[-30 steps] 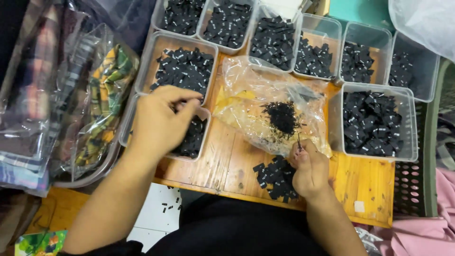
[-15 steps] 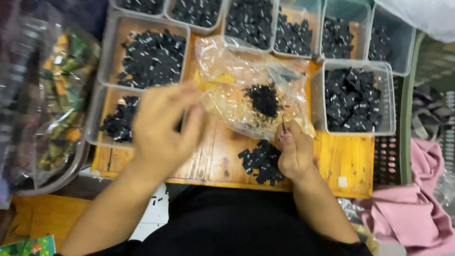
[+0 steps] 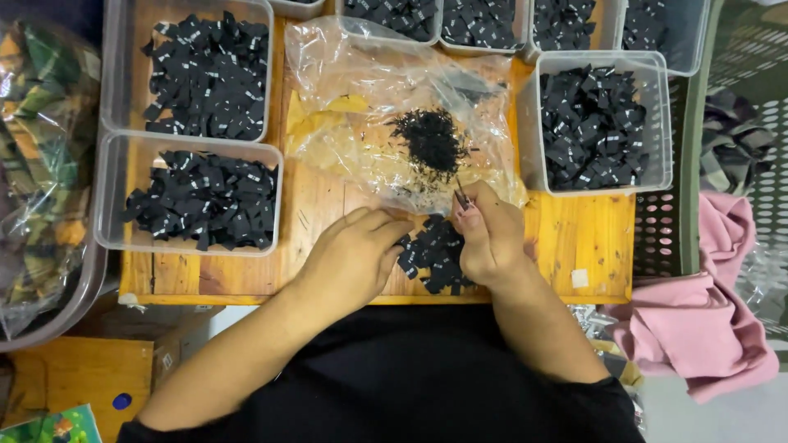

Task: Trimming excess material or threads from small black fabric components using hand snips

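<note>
The left hand (image 3: 355, 258) has come back from the tray (image 3: 111, 193) to the pile of black labels (image 3: 435, 254) — fingers on it, holding nothing. The right hand (image 3: 488, 238) stays closed on small scissors (image 3: 461, 197) beside the plastic bag (image 3: 394, 107) — sorting goes on.

A wooden tabletop (image 3: 574, 238) carries clear plastic bins (image 3: 111, 193) full of small black tags, a crumpled clear plastic bag (image 3: 386, 82) with dark scraps, and a loose pile of black tags (image 3: 435, 250) near its front edge.
</note>
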